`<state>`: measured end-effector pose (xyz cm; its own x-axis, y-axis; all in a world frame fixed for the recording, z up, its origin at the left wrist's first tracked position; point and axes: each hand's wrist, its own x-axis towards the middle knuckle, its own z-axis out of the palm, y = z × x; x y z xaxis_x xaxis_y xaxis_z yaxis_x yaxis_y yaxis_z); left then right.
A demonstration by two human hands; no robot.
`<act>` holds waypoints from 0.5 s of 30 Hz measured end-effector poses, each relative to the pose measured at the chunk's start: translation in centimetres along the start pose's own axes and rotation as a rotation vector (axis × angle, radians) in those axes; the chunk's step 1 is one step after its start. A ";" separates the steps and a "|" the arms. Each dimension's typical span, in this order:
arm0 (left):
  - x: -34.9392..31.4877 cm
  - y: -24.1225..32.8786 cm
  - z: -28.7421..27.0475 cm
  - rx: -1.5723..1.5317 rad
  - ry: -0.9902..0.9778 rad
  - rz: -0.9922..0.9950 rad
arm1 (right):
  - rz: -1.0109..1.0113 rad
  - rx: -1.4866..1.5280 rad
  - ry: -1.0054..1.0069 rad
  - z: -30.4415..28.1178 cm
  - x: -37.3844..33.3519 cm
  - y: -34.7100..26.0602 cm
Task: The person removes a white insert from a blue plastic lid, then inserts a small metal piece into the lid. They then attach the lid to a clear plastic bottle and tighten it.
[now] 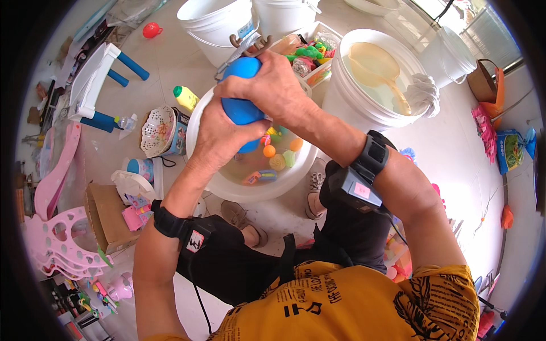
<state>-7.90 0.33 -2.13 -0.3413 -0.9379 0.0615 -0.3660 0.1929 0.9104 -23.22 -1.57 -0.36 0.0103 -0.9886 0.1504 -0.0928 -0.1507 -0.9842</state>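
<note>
Both my hands wrap round a rounded blue toy (243, 109) with brown antler-like parts at its top. It is over the far side of a white tub (250, 196). My left hand (219, 133) grips it from the near left, thumb across the blue surface. From the right and above, my right hand (278, 82) closes on its upper part, hiding some of it. Below them, small toys lie in the water of the tub, among them an orange ball (269, 151), a yellow ball (277, 163) and a blue-and-orange piece (266, 175).
At right stands a white bucket (347, 102) of cloudy water with a beige ladle (375, 62) and a white cloth (425, 95) over its rim. Beyond are white pails (213, 34) and a toy-filled bin (310, 54). A lattice basket (158, 132) and cardboard box (105, 213) sit left.
</note>
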 end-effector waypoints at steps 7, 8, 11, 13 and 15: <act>-1.1 0.3 -1.7 -0.971 -0.591 -0.241 | -0.015 0.572 -0.492 -2.0 0.0 -0.9; -1.0 0.3 -2.2 -1.005 -0.647 -0.256 | -0.045 0.687 -0.531 -1.7 0.2 -1.0; -1.2 0.3 -3.7 -0.986 -0.729 -0.277 | -0.146 0.676 -0.551 -1.4 -0.5 -1.0; -1.6 0.3 -4.3 -1.114 -0.809 -0.323 | -0.161 0.552 -0.657 -1.6 -0.7 -1.0; -1.7 0.5 -4.6 -0.964 -0.653 -0.278 | -0.101 0.435 -0.583 -1.7 -0.4 -0.9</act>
<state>-3.52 0.73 0.06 -0.8304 -0.5361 -0.1518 0.2073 -0.5503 0.8088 -24.81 -0.99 0.63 0.5372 -0.7929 0.2875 0.3388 -0.1093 -0.9345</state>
